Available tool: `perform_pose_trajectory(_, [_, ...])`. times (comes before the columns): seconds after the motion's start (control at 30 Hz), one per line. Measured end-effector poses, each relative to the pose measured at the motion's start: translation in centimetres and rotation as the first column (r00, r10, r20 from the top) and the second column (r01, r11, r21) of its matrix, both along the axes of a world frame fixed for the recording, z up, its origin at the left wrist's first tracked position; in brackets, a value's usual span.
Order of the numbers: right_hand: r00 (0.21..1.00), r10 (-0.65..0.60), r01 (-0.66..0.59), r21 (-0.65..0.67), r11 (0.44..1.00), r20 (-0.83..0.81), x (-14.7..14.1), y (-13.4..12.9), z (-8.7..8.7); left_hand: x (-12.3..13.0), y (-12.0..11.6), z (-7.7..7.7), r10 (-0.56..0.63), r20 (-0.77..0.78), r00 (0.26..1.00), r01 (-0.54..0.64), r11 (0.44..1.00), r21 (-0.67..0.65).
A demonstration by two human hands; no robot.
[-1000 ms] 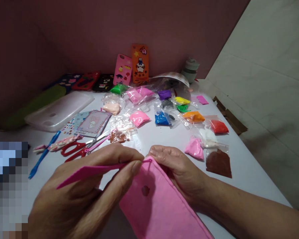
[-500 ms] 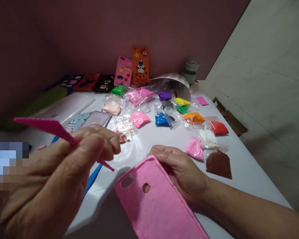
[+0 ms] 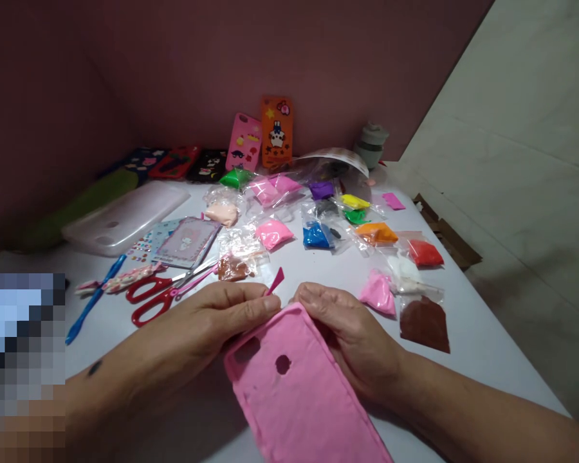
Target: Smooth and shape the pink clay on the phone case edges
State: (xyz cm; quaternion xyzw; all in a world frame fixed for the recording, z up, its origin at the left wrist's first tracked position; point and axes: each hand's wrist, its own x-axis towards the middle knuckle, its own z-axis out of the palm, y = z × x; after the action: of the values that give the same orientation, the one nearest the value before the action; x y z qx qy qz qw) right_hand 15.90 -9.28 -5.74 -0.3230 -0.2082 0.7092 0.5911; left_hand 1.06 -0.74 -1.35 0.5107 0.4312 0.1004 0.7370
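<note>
A phone case [image 3: 313, 399] covered in pink clay, with an oval cutout and a round hole, is tilted in front of me. My right hand [image 3: 352, 334] grips it by the upper right side, thumb near the top corner. At the case's top left edge, my left hand [image 3: 222, 315] is closed around a pink clay tool [image 3: 276, 281]. Only the tool's flat end shows above the fingertips; the rest is hidden. Red-handled scissors [image 3: 157, 297] and a blue tool [image 3: 95, 299] lie on the white table beyond my left forearm.
Bags of coloured clay, among them blue [image 3: 317, 235], orange [image 3: 376, 233] and brown [image 3: 423, 320], are spread over the table [image 3: 482, 360]. A clear case [image 3: 125, 215] lies at the left. Decorated cases, including an orange one [image 3: 277, 132], stand by the wall near a lidded container [image 3: 372, 145].
My left hand has come down and right, from raised above the table to the case's top edge, with the pink tool turned in its fingers. The right hand keeps its hold.
</note>
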Motion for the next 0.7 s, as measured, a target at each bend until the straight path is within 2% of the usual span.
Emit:
perform_pose_trajectory(0.13, [1.0,0.007,-0.008,-0.014,1.0,-0.028,-0.11,0.17,0.15,-0.41,-0.23,-0.8,-0.018,0.026,0.999,0.024,0.975,-0.219])
perform_pose_trajectory(0.23, [0.999,0.005,-0.005,-0.001,1.0,-0.034,-0.17,0.25,0.4,-0.45,-0.27,-0.7,0.035,0.028,0.999,-0.026,0.962,-0.271])
perform_pose_trajectory(0.4, [0.997,0.02,-0.023,-0.036,0.999,-0.079,-0.15,0.15,0.54,-0.38,-0.33,-0.46,0.112,0.017,0.994,-0.102,0.945,-0.311])
perform_pose_trajectory(0.7, [0.997,0.018,-0.025,-0.09,0.996,-0.079,-0.26,0.14,0.43,-0.2,-0.38,-0.16,0.121,0.009,0.993,-0.112,0.944,-0.31])
